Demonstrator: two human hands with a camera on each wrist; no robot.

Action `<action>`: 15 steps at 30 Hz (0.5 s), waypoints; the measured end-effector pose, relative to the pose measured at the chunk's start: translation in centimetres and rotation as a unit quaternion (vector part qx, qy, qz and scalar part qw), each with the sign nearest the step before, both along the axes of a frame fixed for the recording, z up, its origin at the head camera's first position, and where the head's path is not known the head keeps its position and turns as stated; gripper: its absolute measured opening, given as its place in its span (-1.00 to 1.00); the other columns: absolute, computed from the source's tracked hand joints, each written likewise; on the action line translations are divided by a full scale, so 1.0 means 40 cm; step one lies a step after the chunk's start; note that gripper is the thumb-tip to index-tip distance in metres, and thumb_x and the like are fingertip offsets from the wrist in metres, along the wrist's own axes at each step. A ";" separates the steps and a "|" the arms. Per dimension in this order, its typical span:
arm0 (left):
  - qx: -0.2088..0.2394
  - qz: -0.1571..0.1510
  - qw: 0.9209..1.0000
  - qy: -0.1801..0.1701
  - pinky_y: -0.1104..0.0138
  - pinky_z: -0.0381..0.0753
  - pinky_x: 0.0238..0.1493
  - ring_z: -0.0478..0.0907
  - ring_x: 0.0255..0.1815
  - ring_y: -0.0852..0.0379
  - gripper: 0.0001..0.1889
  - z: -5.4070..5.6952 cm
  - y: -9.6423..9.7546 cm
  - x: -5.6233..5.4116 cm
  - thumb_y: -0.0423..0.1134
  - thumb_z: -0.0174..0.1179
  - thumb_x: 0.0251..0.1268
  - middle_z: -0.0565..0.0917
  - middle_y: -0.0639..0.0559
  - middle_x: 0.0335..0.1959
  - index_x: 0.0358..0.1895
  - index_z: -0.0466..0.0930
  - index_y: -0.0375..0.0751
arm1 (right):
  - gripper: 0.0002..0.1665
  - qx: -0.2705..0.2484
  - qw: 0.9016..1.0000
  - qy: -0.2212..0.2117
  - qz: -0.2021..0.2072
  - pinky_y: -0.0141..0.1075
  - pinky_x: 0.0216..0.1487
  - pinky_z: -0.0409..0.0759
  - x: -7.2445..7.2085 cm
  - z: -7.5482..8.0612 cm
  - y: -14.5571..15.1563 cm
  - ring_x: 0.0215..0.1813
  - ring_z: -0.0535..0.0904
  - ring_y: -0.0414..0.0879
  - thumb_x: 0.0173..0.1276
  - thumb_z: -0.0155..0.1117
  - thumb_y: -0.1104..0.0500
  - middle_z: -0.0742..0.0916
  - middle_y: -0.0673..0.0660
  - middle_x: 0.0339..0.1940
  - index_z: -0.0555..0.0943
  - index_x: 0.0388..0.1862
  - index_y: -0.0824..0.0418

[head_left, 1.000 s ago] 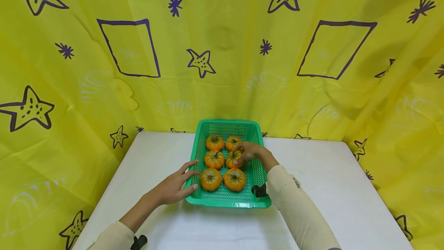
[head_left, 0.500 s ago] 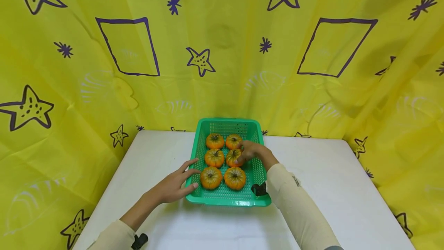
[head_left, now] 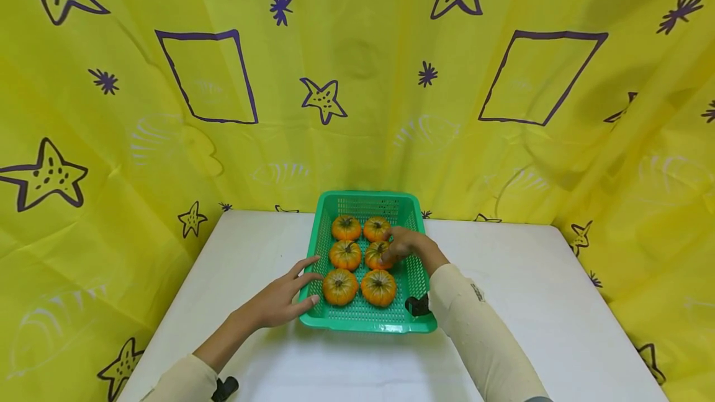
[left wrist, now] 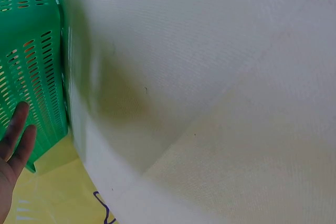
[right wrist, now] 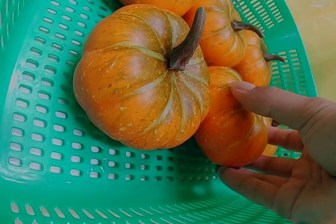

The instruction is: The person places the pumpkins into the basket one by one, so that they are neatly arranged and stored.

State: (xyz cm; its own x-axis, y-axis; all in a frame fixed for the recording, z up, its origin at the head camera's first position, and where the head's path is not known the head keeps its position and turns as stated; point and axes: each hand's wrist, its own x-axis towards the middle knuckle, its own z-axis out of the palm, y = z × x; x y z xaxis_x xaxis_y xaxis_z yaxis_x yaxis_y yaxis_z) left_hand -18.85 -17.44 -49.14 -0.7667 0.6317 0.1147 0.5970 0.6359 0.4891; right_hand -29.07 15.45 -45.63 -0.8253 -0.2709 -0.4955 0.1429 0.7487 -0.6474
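Several small orange pumpkins with dark stems lie in two columns of three inside a green plastic basket [head_left: 368, 327]. My right hand [head_left: 403, 245] reaches over the basket's right side and holds the middle pumpkin [head_left: 377, 255] of the right column. In the right wrist view the thumb lies on this pumpkin [right wrist: 231, 129] and the fingers curl round its far side, while a nearer pumpkin [right wrist: 142, 82] sits beside it. My left hand [head_left: 282, 298] is at the basket's left rim, its fingers spread. The left wrist view shows those fingers [left wrist: 23, 145] outside the slotted wall [left wrist: 37, 77].
The basket stands on a white table [head_left: 503, 303], near its back edge. A yellow curtain [head_left: 357, 154] with purple stars and frames surrounds the table at the back and both sides. Black wrist devices sit by the left sleeve [head_left: 187, 380] and the right sleeve [head_left: 475, 321].
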 end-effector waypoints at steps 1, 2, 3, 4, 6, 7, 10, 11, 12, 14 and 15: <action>0.000 0.000 1.000 -0.001 -0.11 0.60 0.11 0.52 0.32 -0.21 -0.56 0.001 0.000 0.001 0.03 0.08 0.52 0.11 0.00 0.62 0.34 0.46 0.00 | -0.14 0.002 1.000 0.001 0.000 -0.12 0.09 0.64 0.000 -0.001 0.000 -0.03 0.62 0.00 0.21 0.52 0.22 0.53 0.33 0.26 0.35 0.43 0.35; 0.000 0.000 1.000 -0.001 -0.11 0.60 0.11 0.52 0.32 -0.21 -0.56 0.002 0.000 0.002 0.04 0.08 0.52 0.11 0.00 0.62 0.34 0.46 0.00 | -0.14 0.002 1.000 0.001 0.000 -0.13 0.09 0.64 0.000 -0.002 0.000 -0.03 0.63 0.01 0.21 0.52 0.22 0.53 0.33 0.25 0.35 0.43 0.35; 0.001 0.000 1.000 -0.003 -0.11 0.60 0.10 0.52 0.31 -0.21 -0.56 0.003 0.000 0.003 0.04 0.09 0.52 0.11 -0.01 0.61 0.34 0.47 -0.01 | -0.14 0.003 1.000 0.002 -0.001 -0.13 0.09 0.65 0.000 -0.003 0.000 -0.02 0.63 0.01 0.20 0.52 0.21 0.53 0.33 0.25 0.36 0.43 0.35; 0.001 0.000 1.000 -0.003 -0.11 0.60 0.10 0.53 0.31 -0.21 -0.56 0.004 -0.001 0.004 0.04 0.09 0.52 0.11 -0.01 0.61 0.34 0.47 -0.01 | -0.14 0.005 1.000 0.004 0.000 -0.13 0.08 0.65 0.000 -0.004 0.000 0.00 0.63 0.02 0.20 0.53 0.21 0.53 0.33 0.25 0.36 0.43 0.36; 0.001 0.000 1.000 -0.003 -0.11 0.60 0.10 0.53 0.31 -0.21 -0.56 0.005 0.000 0.005 0.04 0.08 0.51 0.12 -0.01 0.61 0.33 0.47 -0.01 | -0.14 0.006 1.000 0.006 0.001 -0.13 0.08 0.65 0.000 -0.005 0.000 0.02 0.64 0.03 0.20 0.53 0.21 0.52 0.34 0.27 0.35 0.43 0.36; 0.001 0.000 1.000 -0.002 -0.11 0.60 0.10 0.53 0.31 -0.21 -0.56 0.006 0.000 0.005 0.04 0.08 0.51 0.12 -0.02 0.61 0.33 0.47 -0.01 | -0.13 0.007 1.000 0.007 0.001 -0.13 0.08 0.66 0.000 -0.005 0.000 0.04 0.64 0.05 0.20 0.53 0.21 0.52 0.35 0.28 0.35 0.43 0.37; -0.003 0.000 1.000 0.003 -0.11 0.61 0.10 0.52 0.32 -0.21 -0.56 0.005 0.001 0.003 0.04 0.08 0.52 0.12 -0.02 0.61 0.33 0.47 -0.01 | -0.13 0.011 1.000 0.009 0.002 -0.13 0.09 0.66 0.001 -0.004 0.000 0.09 0.64 0.09 0.20 0.53 0.21 0.49 0.36 0.32 0.35 0.43 0.37; -0.003 0.000 1.000 0.003 -0.11 0.61 0.10 0.52 0.32 -0.21 -0.56 0.005 0.001 0.003 0.05 0.08 0.52 0.12 -0.01 0.61 0.33 0.47 0.00 | -0.13 0.012 1.000 0.009 0.002 -0.12 0.09 0.66 0.001 -0.003 -0.001 0.11 0.64 0.10 0.20 0.53 0.21 0.48 0.37 0.34 0.35 0.43 0.36; -0.003 0.000 1.000 0.003 -0.11 0.60 0.10 0.52 0.32 -0.21 -0.56 0.005 0.001 0.003 0.05 0.07 0.52 0.12 -0.02 0.61 0.33 0.47 -0.01 | -0.13 0.014 1.000 0.009 0.002 -0.12 0.09 0.66 0.001 -0.002 -0.001 0.13 0.63 0.12 0.20 0.53 0.20 0.47 0.37 0.35 0.35 0.44 0.36; -0.002 -0.001 1.000 0.003 -0.11 0.60 0.10 0.52 0.32 -0.21 -0.56 0.006 0.001 0.003 0.05 0.07 0.52 0.12 -0.02 0.61 0.33 0.47 -0.01 | -0.13 0.018 1.000 0.011 0.004 -0.12 0.10 0.66 0.001 -0.001 -0.001 0.16 0.62 0.14 0.20 0.53 0.19 0.44 0.39 0.39 0.35 0.43 0.35; -0.001 -0.001 1.000 0.001 -0.11 0.60 0.11 0.52 0.32 -0.21 -0.55 0.007 0.001 0.003 0.06 0.07 0.52 0.12 -0.02 0.61 0.33 0.47 -0.01 | -0.13 0.020 1.000 0.012 0.004 -0.12 0.10 0.65 0.002 0.001 -0.002 0.18 0.61 0.14 0.20 0.53 0.19 0.43 0.39 0.40 0.36 0.43 0.35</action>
